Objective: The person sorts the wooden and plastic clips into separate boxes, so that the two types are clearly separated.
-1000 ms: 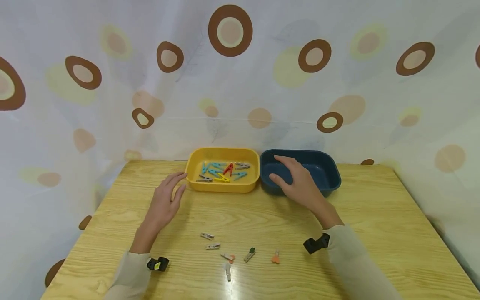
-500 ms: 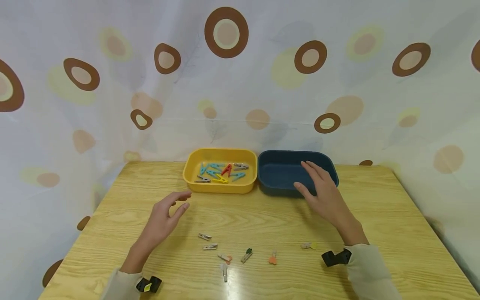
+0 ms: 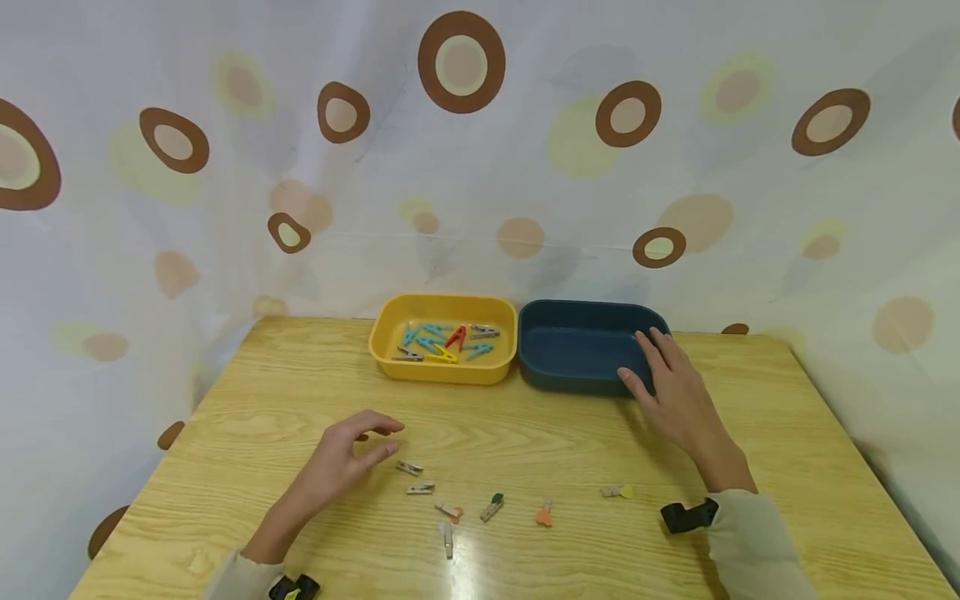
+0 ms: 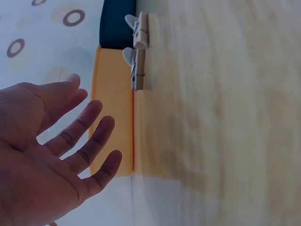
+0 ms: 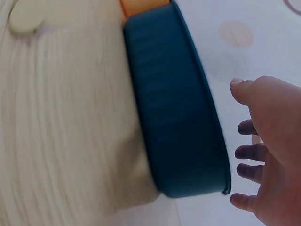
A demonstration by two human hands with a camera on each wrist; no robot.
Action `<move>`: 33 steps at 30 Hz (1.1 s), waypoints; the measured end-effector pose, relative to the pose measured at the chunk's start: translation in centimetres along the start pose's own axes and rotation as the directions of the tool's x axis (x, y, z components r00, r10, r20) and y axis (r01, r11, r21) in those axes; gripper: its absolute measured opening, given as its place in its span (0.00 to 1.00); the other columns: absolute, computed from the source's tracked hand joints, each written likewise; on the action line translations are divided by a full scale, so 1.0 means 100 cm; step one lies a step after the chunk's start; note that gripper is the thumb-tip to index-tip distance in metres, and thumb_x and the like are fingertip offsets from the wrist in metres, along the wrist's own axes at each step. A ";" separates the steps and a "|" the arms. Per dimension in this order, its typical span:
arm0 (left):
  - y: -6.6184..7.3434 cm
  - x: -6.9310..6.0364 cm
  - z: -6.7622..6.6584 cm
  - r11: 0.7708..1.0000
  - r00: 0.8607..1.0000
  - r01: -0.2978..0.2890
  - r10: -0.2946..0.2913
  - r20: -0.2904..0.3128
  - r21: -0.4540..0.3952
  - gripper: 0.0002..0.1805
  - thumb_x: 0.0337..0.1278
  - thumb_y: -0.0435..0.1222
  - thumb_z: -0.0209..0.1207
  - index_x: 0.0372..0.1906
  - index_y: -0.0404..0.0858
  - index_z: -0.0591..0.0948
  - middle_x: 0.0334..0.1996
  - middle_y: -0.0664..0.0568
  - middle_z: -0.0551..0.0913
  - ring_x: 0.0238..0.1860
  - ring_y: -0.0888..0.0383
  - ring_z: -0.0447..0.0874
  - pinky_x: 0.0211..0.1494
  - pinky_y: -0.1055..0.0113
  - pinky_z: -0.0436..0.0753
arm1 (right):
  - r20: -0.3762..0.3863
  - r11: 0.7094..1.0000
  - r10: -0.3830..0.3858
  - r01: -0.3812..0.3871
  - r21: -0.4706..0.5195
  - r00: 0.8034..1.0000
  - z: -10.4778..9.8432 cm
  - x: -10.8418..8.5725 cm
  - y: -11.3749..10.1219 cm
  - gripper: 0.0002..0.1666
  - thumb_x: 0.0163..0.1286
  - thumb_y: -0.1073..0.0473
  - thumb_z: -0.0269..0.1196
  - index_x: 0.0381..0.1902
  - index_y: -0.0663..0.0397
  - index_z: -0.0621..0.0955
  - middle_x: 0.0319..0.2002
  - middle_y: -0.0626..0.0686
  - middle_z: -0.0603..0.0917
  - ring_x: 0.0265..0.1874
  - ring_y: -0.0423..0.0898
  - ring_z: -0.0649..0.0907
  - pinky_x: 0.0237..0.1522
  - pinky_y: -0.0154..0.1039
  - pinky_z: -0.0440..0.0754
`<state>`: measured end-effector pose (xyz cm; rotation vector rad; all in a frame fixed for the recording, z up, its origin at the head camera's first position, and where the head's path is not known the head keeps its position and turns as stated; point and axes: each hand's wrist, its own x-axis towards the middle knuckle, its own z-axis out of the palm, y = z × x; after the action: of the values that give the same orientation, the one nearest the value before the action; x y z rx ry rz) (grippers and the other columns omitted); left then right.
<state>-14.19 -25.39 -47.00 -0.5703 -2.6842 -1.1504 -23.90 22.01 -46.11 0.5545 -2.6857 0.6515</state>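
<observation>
My left hand (image 3: 347, 457) hovers near two small wooden clothespins, a far one (image 3: 409, 468) and a nearer one (image 3: 421, 487); its fingers are loosely bent around nothing. In the left wrist view, that hand (image 4: 61, 146) has its fingers spread. At the right end of the navy blue bin (image 3: 577, 385), my right hand (image 3: 681, 404) is held with fingers extended and nothing in them; whether it touches the rim is unclear. A yellow bin (image 3: 450, 374) beside it contains several plastic clothespins, among them a red one (image 3: 456, 337) and a yellow one (image 3: 444, 356).
More wooden clothespins lie across the table (image 3: 300, 383): one with an orange heart (image 3: 544, 515), one with a green tip (image 3: 492, 507), a whitish one (image 3: 447, 540), another orange-tipped one (image 3: 450, 511), and one with a yellow heart (image 3: 617, 491). Patterned cloth (image 3: 480, 200) hangs behind the bins.
My left hand has come away from the yellow bin, nearer and rightward to the clothespins. The right hand has shifted right along the navy bin, uncovering the yellow-heart clothespin.
</observation>
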 end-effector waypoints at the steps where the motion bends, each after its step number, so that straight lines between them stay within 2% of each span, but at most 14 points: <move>1: 0.000 -0.001 0.001 1.000 1.000 0.005 -0.005 0.013 0.001 0.13 0.63 0.32 0.69 0.52 0.40 0.87 0.47 0.55 0.87 0.49 0.51 0.86 0.51 0.46 0.84 | 0.004 1.000 0.003 -0.003 -0.014 1.000 0.000 0.000 0.002 0.41 0.81 0.45 0.57 0.79 0.65 0.61 0.77 0.72 0.58 0.75 0.73 0.57 0.66 0.75 0.59; 5: 0.001 -0.004 0.004 1.000 0.997 0.025 -0.024 0.075 -0.016 0.13 0.62 0.34 0.70 0.51 0.39 0.87 0.46 0.53 0.87 0.48 0.52 0.86 0.49 0.52 0.85 | 0.036 0.998 0.035 -0.033 -0.052 0.999 0.001 -0.003 0.009 0.44 0.81 0.43 0.54 0.80 0.67 0.58 0.78 0.73 0.55 0.76 0.72 0.54 0.66 0.76 0.59; 11: 0.000 -0.008 0.005 0.994 0.984 0.084 -0.072 0.164 -0.069 0.12 0.62 0.35 0.70 0.50 0.39 0.87 0.46 0.52 0.87 0.48 0.51 0.86 0.49 0.57 0.84 | 0.124 0.991 0.110 -0.099 -0.090 0.986 -0.002 -0.007 0.018 0.48 0.82 0.37 0.48 0.82 0.65 0.50 0.80 0.71 0.49 0.78 0.69 0.49 0.67 0.76 0.55; 17: 0.001 -0.008 0.009 0.994 0.982 0.082 -0.069 0.175 -0.068 0.12 0.60 0.34 0.71 0.49 0.39 0.88 0.44 0.53 0.88 0.46 0.52 0.85 0.48 0.60 0.83 | 0.176 0.982 0.153 -0.130 -0.137 0.973 -0.005 -0.012 0.023 0.50 0.83 0.35 0.44 0.82 0.67 0.47 0.80 0.71 0.47 0.79 0.69 0.47 0.69 0.75 0.52; 24: 0.002 -0.009 0.012 0.987 0.971 0.135 -0.114 0.208 -0.090 0.12 0.57 0.33 0.73 0.46 0.41 0.88 0.42 0.56 0.87 0.43 0.54 0.84 0.48 0.62 0.84 | 0.189 0.978 0.169 -0.141 -0.152 0.967 -0.002 -0.014 0.023 0.46 0.85 0.37 0.38 0.81 0.69 0.47 0.80 0.70 0.48 0.79 0.68 0.46 0.70 0.74 0.50; 33: 0.004 -0.006 0.017 0.993 0.975 0.121 -0.116 0.191 -0.014 0.10 0.55 0.27 0.73 0.39 0.43 0.88 0.35 0.58 0.84 0.37 0.60 0.79 0.41 0.66 0.81 | 0.177 0.977 0.164 -0.135 -0.168 0.970 -0.006 -0.020 0.024 0.45 0.85 0.39 0.38 0.81 0.69 0.48 0.81 0.69 0.47 0.79 0.68 0.45 0.70 0.73 0.50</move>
<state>-13.46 -24.10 -48.09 -0.5562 -2.9050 -1.2197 -23.07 24.88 -47.31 0.3929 -2.9485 0.4418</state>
